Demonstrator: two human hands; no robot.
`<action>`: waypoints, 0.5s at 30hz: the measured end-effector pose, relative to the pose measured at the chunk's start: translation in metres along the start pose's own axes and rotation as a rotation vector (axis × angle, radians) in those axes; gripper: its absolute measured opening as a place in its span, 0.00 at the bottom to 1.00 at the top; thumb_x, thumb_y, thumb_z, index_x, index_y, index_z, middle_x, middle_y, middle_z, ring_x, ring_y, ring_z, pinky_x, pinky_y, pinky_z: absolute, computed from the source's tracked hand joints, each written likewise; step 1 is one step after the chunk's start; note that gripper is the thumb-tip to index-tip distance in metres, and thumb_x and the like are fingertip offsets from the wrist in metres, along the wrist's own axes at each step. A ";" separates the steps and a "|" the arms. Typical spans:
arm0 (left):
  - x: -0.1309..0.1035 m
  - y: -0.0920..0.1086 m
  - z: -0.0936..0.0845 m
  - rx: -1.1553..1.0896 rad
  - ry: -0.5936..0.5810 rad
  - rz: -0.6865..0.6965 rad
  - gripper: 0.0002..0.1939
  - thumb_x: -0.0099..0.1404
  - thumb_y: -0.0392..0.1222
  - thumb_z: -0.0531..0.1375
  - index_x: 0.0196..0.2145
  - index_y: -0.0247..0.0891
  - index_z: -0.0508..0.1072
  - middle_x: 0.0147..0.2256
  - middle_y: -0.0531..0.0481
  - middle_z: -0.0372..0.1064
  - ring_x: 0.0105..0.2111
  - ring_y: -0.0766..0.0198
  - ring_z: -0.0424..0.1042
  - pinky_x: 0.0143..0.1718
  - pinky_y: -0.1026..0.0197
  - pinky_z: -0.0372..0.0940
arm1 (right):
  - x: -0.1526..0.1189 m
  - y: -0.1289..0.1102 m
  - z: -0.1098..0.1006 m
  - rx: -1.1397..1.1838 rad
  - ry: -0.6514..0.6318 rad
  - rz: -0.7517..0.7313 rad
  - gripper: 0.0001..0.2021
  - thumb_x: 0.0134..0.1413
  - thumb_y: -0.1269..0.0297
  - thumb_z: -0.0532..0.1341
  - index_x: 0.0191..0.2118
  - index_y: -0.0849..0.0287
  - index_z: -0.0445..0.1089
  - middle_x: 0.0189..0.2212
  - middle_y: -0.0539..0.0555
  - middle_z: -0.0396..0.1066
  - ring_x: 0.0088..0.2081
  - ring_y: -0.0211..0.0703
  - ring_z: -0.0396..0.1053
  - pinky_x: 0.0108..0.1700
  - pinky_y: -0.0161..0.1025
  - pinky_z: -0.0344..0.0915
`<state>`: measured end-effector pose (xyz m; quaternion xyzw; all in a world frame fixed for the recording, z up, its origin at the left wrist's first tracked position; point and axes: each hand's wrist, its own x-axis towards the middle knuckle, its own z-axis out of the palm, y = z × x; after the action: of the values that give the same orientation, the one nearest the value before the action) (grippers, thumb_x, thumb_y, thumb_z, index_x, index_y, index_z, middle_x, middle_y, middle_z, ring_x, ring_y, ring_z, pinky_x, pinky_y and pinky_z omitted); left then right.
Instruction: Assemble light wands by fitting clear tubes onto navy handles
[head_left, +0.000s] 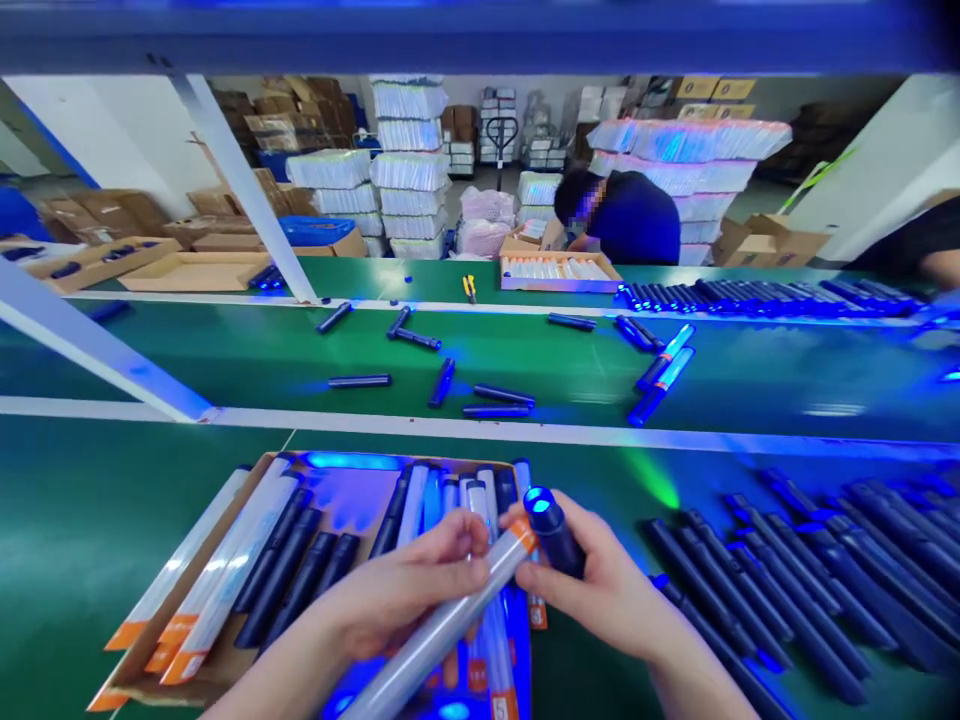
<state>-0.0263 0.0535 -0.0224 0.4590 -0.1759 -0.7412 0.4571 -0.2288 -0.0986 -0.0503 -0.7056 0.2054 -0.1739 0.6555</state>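
My left hand (427, 580) is closed around a long translucent white tube (431, 650) with an orange band at its upper end. In my right hand (600, 570) is a black flashlight (556, 535), its lit blue lens facing up. My right thumb and fingertips are also close to the tube's orange end, and I cannot tell whether they touch it. Below both hands a cardboard box (202, 693) holds several similar tubes and black flashlights. Part of its contents is hidden behind my hands and forearms.
Many black flashlights (757, 580) lie in rows on the right. Beyond a white rail (480, 430), loose flashlights (360, 381) lie on a green belt (247, 350). A person (637, 215) bends over behind a box of tubes (559, 285). A slanted white post (240, 180) stands left.
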 end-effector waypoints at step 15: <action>0.085 0.054 0.032 -0.496 0.454 0.866 0.12 0.73 0.49 0.61 0.47 0.40 0.67 0.32 0.55 0.66 0.26 0.71 0.67 0.23 0.70 0.67 | -0.015 -0.001 0.073 0.601 0.254 0.244 0.31 0.56 0.36 0.69 0.51 0.57 0.67 0.24 0.44 0.65 0.21 0.31 0.57 0.24 0.30 0.57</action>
<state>-0.0391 -0.0506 -0.0135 0.3715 -0.0654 -0.3869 0.8414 -0.2037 -0.0288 -0.0548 -0.4241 0.3077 -0.2335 0.8191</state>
